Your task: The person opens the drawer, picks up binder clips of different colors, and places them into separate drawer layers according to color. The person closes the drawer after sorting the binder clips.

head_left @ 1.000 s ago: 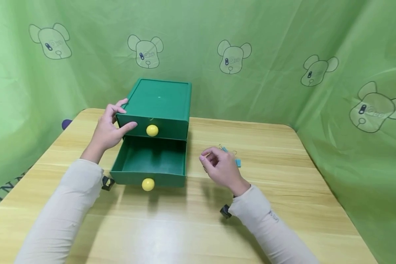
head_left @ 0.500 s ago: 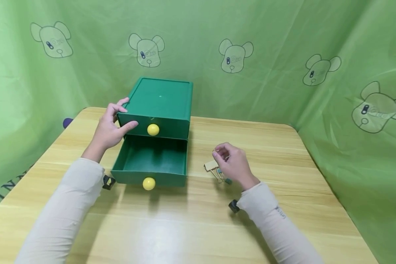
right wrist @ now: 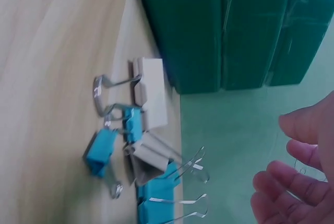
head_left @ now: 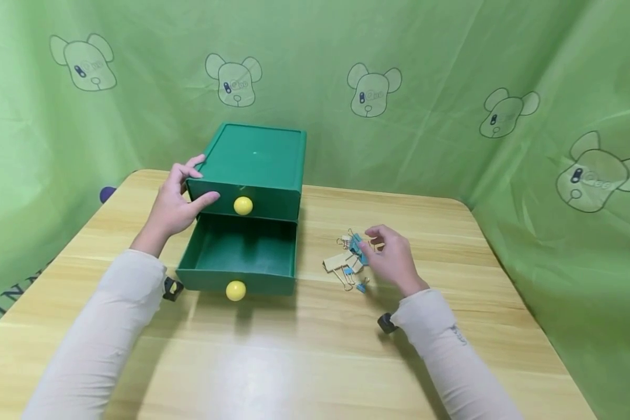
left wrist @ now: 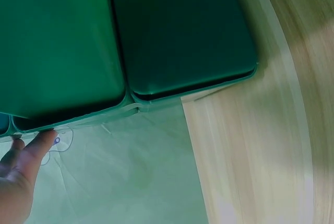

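A green drawer unit [head_left: 257, 154] with yellow knobs stands on the table, its lower drawer [head_left: 202, 280] pulled out. My left hand [head_left: 170, 204] grips the unit's upper left corner, thumb on the top drawer's front and fingers along the side. Right of the unit lies a pile of blue and pale binder clips. My right hand [head_left: 394, 259] is just over its right side, near a large blue binder clip [head_left: 356, 242]. In the right wrist view, the loosely bent fingers [right wrist: 292, 182] stand apart from the clips, including a pale binder clip [right wrist: 152, 93] and a small blue binder clip [right wrist: 102, 151].
The wooden table [head_left: 304, 356] has a rounded far right corner. A green curtain [head_left: 425, 134] printed with bear heads hangs behind and to the right. Black wrist-camera mounts [head_left: 387, 323] project from the sleeves.
My right hand has moved right and its pinched fingers have loosened, bringing the pale and blue binder clips into view. The left hand keeps its grip on the drawer unit.
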Action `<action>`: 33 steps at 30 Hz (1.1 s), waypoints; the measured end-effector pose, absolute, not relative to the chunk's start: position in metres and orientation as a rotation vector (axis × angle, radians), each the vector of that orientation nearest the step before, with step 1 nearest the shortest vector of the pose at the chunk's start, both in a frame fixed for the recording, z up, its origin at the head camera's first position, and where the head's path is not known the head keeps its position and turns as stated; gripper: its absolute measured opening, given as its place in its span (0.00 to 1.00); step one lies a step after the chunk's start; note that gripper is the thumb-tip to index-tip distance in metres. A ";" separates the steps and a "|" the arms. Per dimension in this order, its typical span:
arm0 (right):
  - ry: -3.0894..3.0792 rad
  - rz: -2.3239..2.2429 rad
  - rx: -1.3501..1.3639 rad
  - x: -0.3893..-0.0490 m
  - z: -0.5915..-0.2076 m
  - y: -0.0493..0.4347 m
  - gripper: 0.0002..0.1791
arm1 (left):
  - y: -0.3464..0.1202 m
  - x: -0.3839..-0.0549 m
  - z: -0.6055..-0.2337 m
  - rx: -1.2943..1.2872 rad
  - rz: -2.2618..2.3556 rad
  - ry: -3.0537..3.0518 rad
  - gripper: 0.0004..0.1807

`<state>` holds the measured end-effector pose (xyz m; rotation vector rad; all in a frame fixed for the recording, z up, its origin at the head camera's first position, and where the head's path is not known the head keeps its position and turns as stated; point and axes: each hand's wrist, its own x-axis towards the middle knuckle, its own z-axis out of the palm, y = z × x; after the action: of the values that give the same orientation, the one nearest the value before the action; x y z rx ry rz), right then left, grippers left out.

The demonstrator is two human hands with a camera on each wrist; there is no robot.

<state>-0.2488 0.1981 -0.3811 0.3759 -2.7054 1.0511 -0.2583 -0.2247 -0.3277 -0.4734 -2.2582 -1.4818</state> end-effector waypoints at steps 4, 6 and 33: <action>-2.752 1.051 0.318 -0.250 -0.385 0.205 0.20 | -0.225 -0.259 -0.327 -0.468 -1.469 -2.275 0.23; -2.770 1.040 0.298 -0.251 -0.386 0.207 0.21 | -0.225 -0.259 -0.328 -0.466 -1.466 -2.281 0.23; -2.977 0.862 0.315 -0.255 -0.407 0.225 0.22 | -0.226 -0.257 -0.329 -0.483 -1.477 -2.266 0.23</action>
<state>-0.2553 0.2249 -0.4068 0.3151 -2.9773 0.8618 -0.2571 -0.2256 -0.3286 -0.4830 -2.2664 -1.4773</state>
